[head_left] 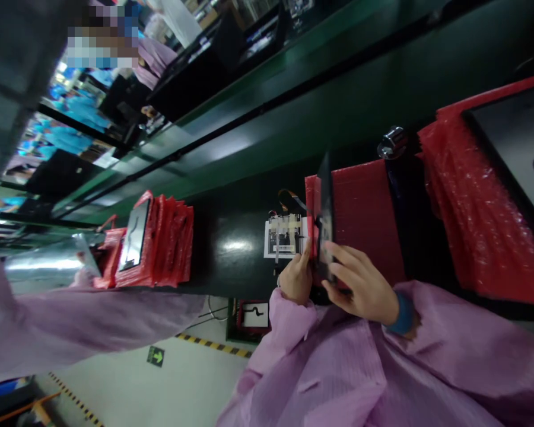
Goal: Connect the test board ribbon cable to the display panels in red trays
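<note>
Mid-job, by the look: both hands pinch a thin dark panel [325, 225] upright on the bench [231, 237], left hand [296, 276] at its 9 o'clock, right hand [360, 281] opposite; small white circuit board [285, 237] alongside, red-bagged stacks [160, 240] untouched.

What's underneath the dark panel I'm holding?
Under the dark panel, held on edge by the left hand and right hand, lies a red bubble-wrap sheet on the bench. Whatever is under that sheet is covered.
</note>
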`<state>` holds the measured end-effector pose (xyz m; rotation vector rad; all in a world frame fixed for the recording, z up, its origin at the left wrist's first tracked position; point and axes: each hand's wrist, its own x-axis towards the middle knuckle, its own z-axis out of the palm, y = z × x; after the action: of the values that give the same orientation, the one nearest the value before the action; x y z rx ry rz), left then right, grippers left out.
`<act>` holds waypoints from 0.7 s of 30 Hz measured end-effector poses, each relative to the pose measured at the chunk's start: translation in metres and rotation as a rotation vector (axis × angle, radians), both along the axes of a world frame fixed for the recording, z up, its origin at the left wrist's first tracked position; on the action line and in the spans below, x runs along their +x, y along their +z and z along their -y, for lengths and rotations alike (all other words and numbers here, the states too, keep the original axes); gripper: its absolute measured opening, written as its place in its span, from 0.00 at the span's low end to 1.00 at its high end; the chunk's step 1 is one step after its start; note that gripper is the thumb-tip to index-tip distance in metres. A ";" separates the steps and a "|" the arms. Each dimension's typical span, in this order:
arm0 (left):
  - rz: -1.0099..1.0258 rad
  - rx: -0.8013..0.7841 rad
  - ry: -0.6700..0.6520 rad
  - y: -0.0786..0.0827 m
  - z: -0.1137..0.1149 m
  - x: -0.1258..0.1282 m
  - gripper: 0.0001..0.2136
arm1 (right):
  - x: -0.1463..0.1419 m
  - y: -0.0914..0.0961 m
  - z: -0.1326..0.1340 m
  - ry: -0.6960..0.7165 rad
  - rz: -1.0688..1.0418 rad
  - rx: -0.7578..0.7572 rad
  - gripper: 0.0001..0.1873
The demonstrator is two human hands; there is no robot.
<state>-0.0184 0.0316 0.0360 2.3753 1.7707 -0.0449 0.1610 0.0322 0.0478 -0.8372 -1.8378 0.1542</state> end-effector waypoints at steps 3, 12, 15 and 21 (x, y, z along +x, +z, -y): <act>-0.173 0.002 0.214 -0.011 -0.012 0.003 0.24 | 0.027 -0.015 0.024 -0.179 -0.082 -0.183 0.26; 0.222 -0.030 -0.010 0.054 0.012 -0.019 0.18 | 0.069 0.009 0.027 -0.299 0.293 -0.352 0.10; 0.392 0.160 -0.109 0.091 -0.009 -0.034 0.14 | 0.056 0.031 -0.007 -0.189 0.280 -0.363 0.10; 0.344 0.270 -0.210 0.077 -0.128 -0.045 0.15 | 0.003 0.007 -0.108 0.033 0.282 -0.457 0.18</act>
<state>-0.0635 0.1595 0.1134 2.5478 1.4405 0.5733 0.1642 0.1405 0.0545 -1.1917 -2.1175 0.5145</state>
